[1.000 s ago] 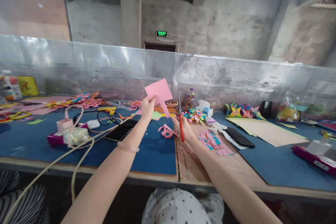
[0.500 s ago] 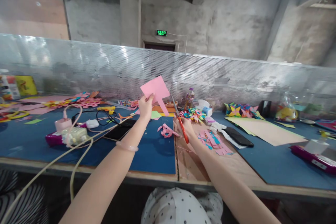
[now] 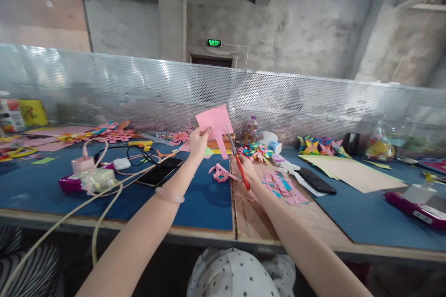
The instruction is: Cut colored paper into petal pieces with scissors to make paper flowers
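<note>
Pink paper [image 3: 213, 118] up above the blue mat [image 3: 209, 206], our left hand [image 3: 200, 141] pinching its lower edge, our right hand [image 3: 247, 167] gripping red-handled scissors [image 3: 241, 170], blades [image 3: 232, 142] overlapping the paper's right side in our view

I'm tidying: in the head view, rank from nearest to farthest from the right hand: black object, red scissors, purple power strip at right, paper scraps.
1. Red scissors: in the right hand.
2. Paper scraps: just right of it.
3. Black object: farther right.
4. Purple power strip: far right.
</note>
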A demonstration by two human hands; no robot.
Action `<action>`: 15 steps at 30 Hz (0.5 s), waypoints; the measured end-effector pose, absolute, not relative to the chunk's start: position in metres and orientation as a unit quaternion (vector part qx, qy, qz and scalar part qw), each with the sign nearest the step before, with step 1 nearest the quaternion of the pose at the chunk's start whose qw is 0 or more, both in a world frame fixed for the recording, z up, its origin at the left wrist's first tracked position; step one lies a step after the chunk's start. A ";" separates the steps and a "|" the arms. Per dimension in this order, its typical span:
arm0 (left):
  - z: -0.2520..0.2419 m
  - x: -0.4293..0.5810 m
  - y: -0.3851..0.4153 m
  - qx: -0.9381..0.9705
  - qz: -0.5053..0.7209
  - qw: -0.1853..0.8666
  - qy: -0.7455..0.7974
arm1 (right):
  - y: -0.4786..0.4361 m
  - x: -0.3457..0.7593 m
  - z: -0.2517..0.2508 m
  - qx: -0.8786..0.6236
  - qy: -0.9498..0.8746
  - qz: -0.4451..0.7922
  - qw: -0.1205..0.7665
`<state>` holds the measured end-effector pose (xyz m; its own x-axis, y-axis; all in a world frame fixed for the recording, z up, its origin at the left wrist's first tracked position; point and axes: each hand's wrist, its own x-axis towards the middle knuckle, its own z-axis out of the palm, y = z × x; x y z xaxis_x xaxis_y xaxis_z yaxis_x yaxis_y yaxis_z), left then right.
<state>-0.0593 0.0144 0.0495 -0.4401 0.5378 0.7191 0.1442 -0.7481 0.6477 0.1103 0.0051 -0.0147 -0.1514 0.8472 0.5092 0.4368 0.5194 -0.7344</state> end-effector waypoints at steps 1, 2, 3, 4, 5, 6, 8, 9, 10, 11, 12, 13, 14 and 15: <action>0.049 -0.058 0.014 0.515 0.779 0.131 0.332 | 0.005 0.110 -0.015 -0.442 -0.724 0.216 0.483; 0.049 -0.057 0.014 0.516 0.779 0.134 0.332 | 0.006 0.110 -0.016 -0.441 -0.721 0.219 0.487; 0.049 -0.056 0.013 0.516 0.778 0.134 0.332 | 0.006 0.110 -0.016 -0.441 -0.718 0.221 0.491; 0.050 -0.055 0.012 0.518 0.777 0.133 0.332 | 0.006 0.110 -0.017 -0.441 -0.716 0.222 0.494; 0.050 -0.054 0.010 0.519 0.777 0.129 0.333 | 0.006 0.110 -0.017 -0.440 -0.715 0.221 0.497; 0.050 -0.053 0.009 0.519 0.776 0.126 0.335 | 0.006 0.110 -0.017 -0.438 -0.715 0.218 0.500; 0.051 -0.052 0.008 0.518 0.776 0.125 0.339 | 0.006 0.110 -0.018 -0.437 -0.716 0.206 0.504; 0.051 -0.052 0.007 0.515 0.776 0.127 0.341 | 0.007 0.110 -0.018 -0.437 -0.717 0.202 0.504; 0.051 -0.052 0.007 0.513 0.776 0.129 0.343 | 0.008 0.110 -0.018 -0.436 -0.719 0.199 0.503; 0.051 -0.053 0.007 0.511 0.776 0.132 0.344 | 0.009 0.110 -0.019 -0.436 -0.720 0.198 0.502; 0.051 -0.053 0.008 0.510 0.777 0.134 0.344 | 0.010 0.110 -0.020 -0.436 -0.720 0.198 0.502; 0.051 -0.053 0.008 0.510 0.777 0.136 0.344 | 0.011 0.110 -0.021 -0.436 -0.719 0.199 0.503; 0.051 -0.053 0.008 0.510 0.778 0.137 0.342 | 0.013 0.111 -0.022 -0.436 -0.719 0.199 0.504; 0.051 -0.053 0.008 0.510 0.778 0.138 0.340 | 0.014 0.111 -0.023 -0.436 -0.717 0.200 0.506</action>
<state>-0.0534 0.0085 0.0513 -0.4429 0.5612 0.6992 0.1326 -0.7303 0.6702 0.1105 0.0140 -0.0226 -0.1088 0.8268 0.5518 0.4230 0.5409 -0.7270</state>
